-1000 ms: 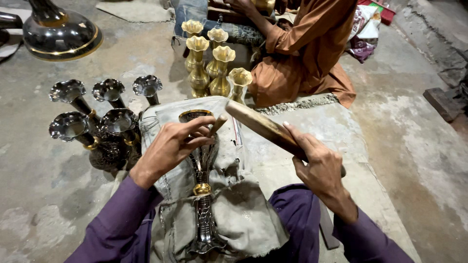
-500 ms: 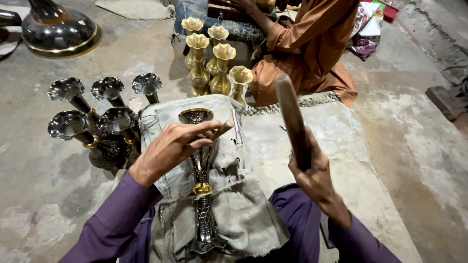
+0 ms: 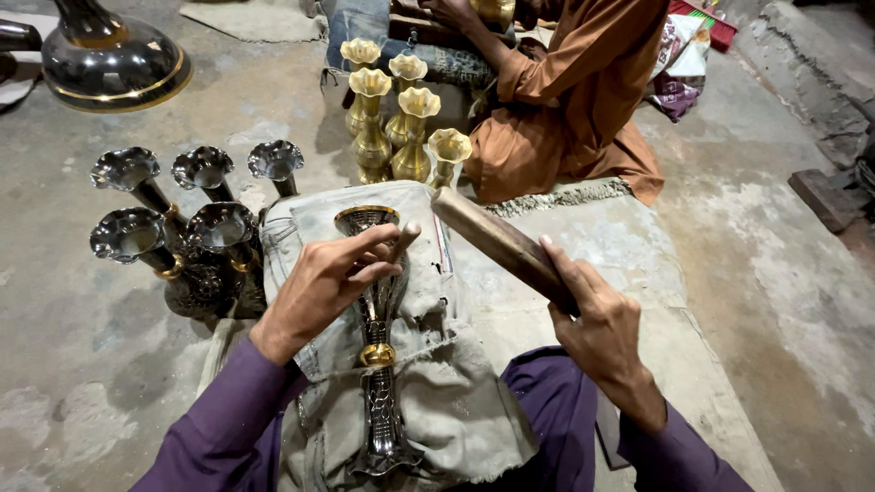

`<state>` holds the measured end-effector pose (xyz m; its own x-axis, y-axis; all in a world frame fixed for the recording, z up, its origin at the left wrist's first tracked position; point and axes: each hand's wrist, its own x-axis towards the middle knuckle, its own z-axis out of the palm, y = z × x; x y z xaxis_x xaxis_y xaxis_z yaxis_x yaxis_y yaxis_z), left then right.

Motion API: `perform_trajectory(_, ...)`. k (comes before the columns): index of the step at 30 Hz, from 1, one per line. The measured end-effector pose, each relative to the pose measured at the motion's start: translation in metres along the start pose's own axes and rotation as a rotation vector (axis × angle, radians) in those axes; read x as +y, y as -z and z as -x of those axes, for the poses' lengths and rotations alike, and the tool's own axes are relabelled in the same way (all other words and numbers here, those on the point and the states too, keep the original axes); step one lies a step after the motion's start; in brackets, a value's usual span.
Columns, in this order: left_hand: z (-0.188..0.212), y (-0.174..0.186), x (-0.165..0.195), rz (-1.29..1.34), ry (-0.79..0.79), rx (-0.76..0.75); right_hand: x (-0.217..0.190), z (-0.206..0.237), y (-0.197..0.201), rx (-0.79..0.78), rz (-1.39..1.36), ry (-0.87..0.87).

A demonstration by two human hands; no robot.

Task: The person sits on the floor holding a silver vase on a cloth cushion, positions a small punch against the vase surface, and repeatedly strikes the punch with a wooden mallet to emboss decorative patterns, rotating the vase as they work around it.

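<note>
The left hand (image 3: 324, 282) pins a dark engraved vase (image 3: 375, 346) on the cloth-covered lap, fingers (image 3: 378, 246) closed around a thin chisel (image 3: 401, 244) set near the rim. The right hand (image 3: 597, 319) grips a wooden mallet (image 3: 497, 244); raised upright half a second ago, it has swung down, its head now just right of the chisel fingers, so a strike seems imminent.

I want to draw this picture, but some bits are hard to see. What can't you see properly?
All in the head view:
- The tool tip under the left hand: its fingers cover where it meets the dark vase.
- The wooden stick: its lower end is hidden in the right hand.
- The person in orange: cut off by the top edge.
- The big dark base, top left: cut off.
</note>
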<state>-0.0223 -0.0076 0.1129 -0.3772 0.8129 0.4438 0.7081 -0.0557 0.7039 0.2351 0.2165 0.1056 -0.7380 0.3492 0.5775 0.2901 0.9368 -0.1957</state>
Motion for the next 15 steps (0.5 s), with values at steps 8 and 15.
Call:
perform_trajectory(8, 0.001, -0.004, -0.007, -0.015, -0.075, 0.035, 0.007, -0.004, 0.002, -0.031, -0.059, -0.011)
perform_trajectory(15, -0.005, -0.001, -0.004, -0.063, -0.034, -0.089, 0.003, 0.009, -0.011, 0.047, -0.036, 0.045)
